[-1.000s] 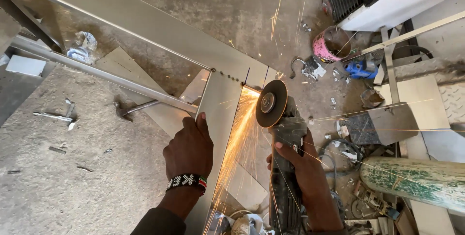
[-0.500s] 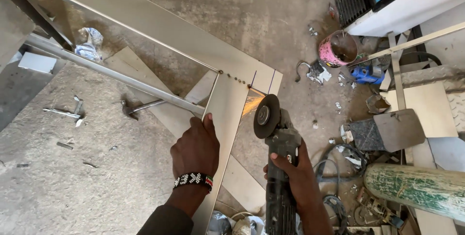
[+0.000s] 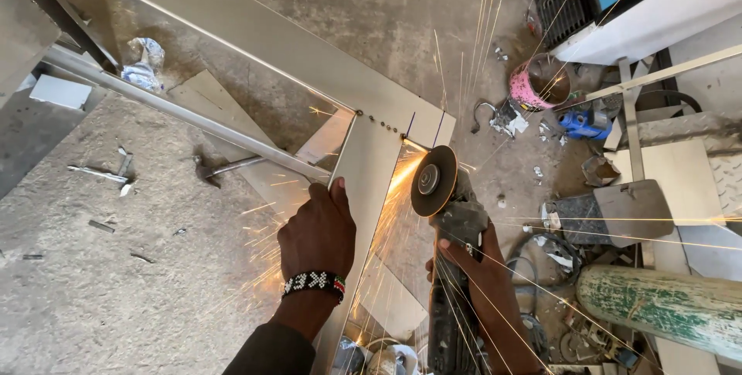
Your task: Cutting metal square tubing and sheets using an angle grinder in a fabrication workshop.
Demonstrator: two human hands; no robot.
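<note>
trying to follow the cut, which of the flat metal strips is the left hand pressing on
The left hand presses on the upright strip running toward the camera, beside the grinder disc throwing sparks. The long strip crossing the top of the frame has no hand on it.

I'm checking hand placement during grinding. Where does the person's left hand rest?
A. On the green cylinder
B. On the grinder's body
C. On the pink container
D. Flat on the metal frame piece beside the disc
D: the left hand presses on the metal frame piece, while the right hand holds the angle grinder, sparks flying.
</note>
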